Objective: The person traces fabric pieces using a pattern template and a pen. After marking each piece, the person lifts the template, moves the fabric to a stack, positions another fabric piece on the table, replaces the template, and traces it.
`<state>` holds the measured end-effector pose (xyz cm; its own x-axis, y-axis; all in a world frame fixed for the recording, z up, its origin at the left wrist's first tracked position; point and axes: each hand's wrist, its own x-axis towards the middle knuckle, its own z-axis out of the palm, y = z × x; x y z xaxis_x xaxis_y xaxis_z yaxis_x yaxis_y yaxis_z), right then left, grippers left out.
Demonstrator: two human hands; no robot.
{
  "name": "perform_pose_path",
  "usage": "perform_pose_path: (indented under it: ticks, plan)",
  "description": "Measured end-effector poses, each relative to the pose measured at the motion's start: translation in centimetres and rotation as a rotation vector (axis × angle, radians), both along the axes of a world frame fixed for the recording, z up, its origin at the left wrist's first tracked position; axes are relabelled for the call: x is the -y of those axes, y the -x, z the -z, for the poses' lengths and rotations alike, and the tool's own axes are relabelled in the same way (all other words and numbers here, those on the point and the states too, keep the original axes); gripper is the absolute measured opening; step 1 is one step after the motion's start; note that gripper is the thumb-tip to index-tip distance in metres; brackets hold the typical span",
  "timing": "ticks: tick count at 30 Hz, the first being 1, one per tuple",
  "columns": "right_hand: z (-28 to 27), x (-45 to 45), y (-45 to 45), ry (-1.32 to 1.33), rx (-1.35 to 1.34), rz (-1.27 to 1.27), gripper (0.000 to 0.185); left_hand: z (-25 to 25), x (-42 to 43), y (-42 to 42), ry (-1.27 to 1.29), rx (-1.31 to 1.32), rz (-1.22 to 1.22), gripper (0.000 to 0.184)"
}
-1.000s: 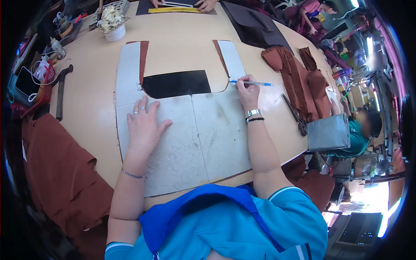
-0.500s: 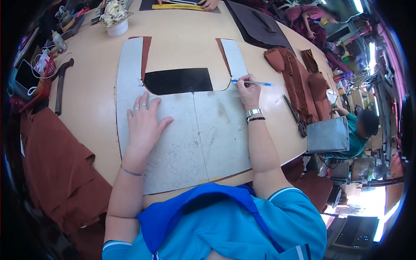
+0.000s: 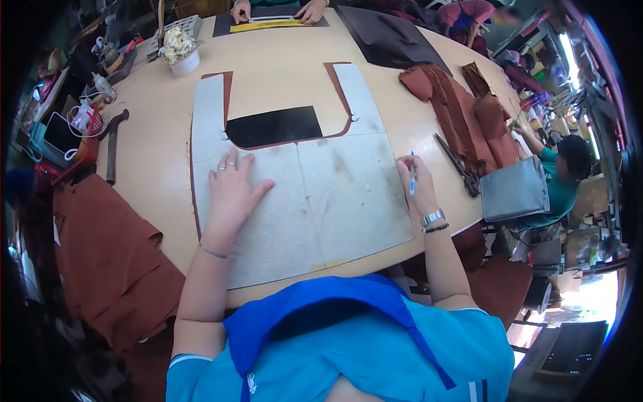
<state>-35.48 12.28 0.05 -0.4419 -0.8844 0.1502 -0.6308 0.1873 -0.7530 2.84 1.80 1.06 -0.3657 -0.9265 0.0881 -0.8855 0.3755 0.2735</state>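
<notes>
- My left hand (image 3: 231, 191) is lying palm-down on the big gray template (image 3: 355, 194), fingers (image 3: 231, 163) spreading wide, thumb pointing out to the side.
- Right hand (image 3: 420, 187) is holding a blue pen (image 3: 412, 175) between closed fingers, right by the template's outer edge.
- The template is sitting on the tabletop (image 3: 268, 77), reaching under the left fingers and over to the right ones, two arms stretching away past them. Reddish-brown material (image 3: 228, 94) is peeking out along its edges.
- Writing check: faint scribbles are showing on the template below the left fingers, but I'm not managing to read them. No brand is coming through clearly either; the little pale mark on my blue top (image 3: 252, 383) is too small.
- Containers: a red basket (image 3: 96, 123) is standing well left of the left fingers, holding white cables (image 3: 82, 117) and a dark-screened device (image 3: 61, 134).
- A white pot (image 3: 185, 65) is holding cream flowers (image 3: 179, 45), beyond the left fingers.
- A gray metal box (image 3: 516, 191) is sitting right of the right fingers; can't tell what's in it.
- A black piece (image 3: 274, 127) is lying just past the left fingertips, inside the cutout.
- Scissors (image 3: 450, 153) are resting near the right fingers, a hammer (image 3: 112, 151) left of the left ones.
</notes>
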Motion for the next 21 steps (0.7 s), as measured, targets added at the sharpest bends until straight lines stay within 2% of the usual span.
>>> perform_pose_path:
  ticks: [5,8,10,11,14,17,21]
  plan:
    - [-0.9,-2.1,0.0,0.009,0.367,0.103,0.040,-3.3,-3.1,0.8,-0.135,0.101,0.044,0.067]
    - [-2.2,-2.4,1.5,-0.084,0.570,0.088,0.048,-5.0,-0.4,-1.6,-0.357,-0.432,0.210,0.060]
    - [-2.6,-2.3,1.5,-0.126,0.627,0.027,0.051,-13.0,-1.1,-3.0,-0.332,-0.971,0.411,0.047]
    - [-2.7,-2.3,1.4,-0.128,0.632,-0.014,0.052,-17.3,-1.4,-3.1,-0.061,-1.206,0.521,0.041]
    - [-2.5,-2.7,1.4,-0.139,0.594,-0.117,0.047,-26.8,-4.1,-7.0,0.414,-1.385,0.714,0.041]
    - [-2.7,-3.1,0.6,-0.090,0.614,-0.145,0.042,-30.8,-6.7,-11.2,0.600,-1.361,0.777,0.042]
    - [-1.9,-3.2,0.2,0.065,0.610,-0.150,0.038,-31.8,-9.0,-14.9,0.691,-1.331,0.692,0.042]
